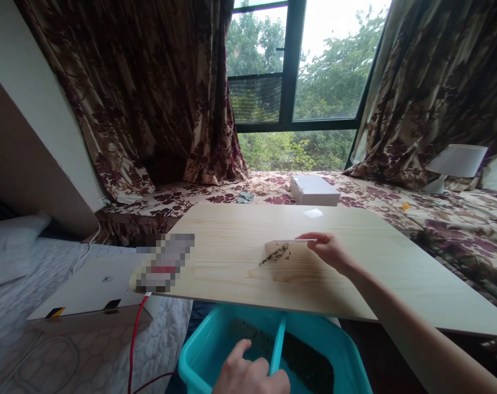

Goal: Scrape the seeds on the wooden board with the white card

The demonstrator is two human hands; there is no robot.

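My right hand (324,249) pinches one end of a thin white card (289,241), held on edge at the surface of the pale wooden tabletop (232,230). Just on the near side of the card lies a loose streak of small dark grains (276,253). Below the table's front edge stands a turquoise basin (186,361) with a divider (278,342) across it. Dark grains (308,361) fill much of its right compartment, and fewer are scattered in the left one. My left hand (252,373) is over the basin, fingers curled at the divider's near end, one finger sticking out.
A blurred-out flat object (166,262) lies at the table's left end, with a red cable (133,339) hanging from it. A cardboard box (96,284) rests on the bed at left. Beyond the table are a white box (314,190), a grey cloth (245,197) and a lamp (457,161).
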